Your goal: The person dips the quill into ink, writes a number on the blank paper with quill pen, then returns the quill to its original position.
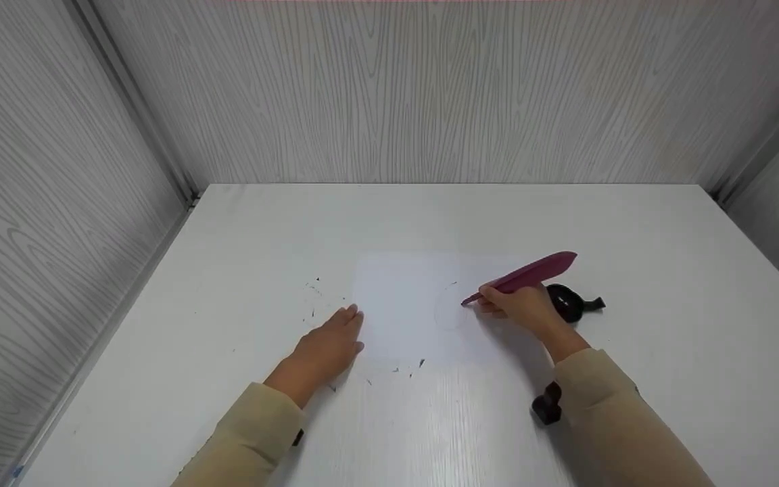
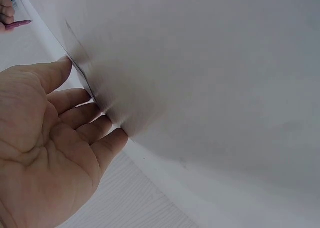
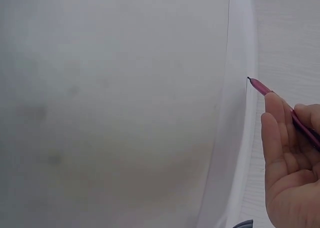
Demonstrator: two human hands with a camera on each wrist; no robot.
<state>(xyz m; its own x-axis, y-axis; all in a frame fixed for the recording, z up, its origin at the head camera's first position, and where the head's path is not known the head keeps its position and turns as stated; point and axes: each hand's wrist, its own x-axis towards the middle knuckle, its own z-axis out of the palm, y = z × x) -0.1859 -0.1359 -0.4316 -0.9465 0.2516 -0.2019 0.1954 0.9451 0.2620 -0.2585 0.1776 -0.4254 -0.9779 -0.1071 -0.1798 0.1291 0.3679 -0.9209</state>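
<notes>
A plum-red feather-shaped pen slants up to the right, pinched between the thumb and fingers of my right hand. Its dark tip points at the white sheet of paper, where a faint, thin round outline shows just left of the tip. My left hand lies with straight fingers on the sheet's left edge. In the left wrist view its fingertips press along the paper's border, thumb a little apart.
Right behind my right hand sits a round black object with a short flared end, partly covered by the hand. Small dark marks dot the white table around the sheet. Pale wood-grain panels enclose the table at the back and sides.
</notes>
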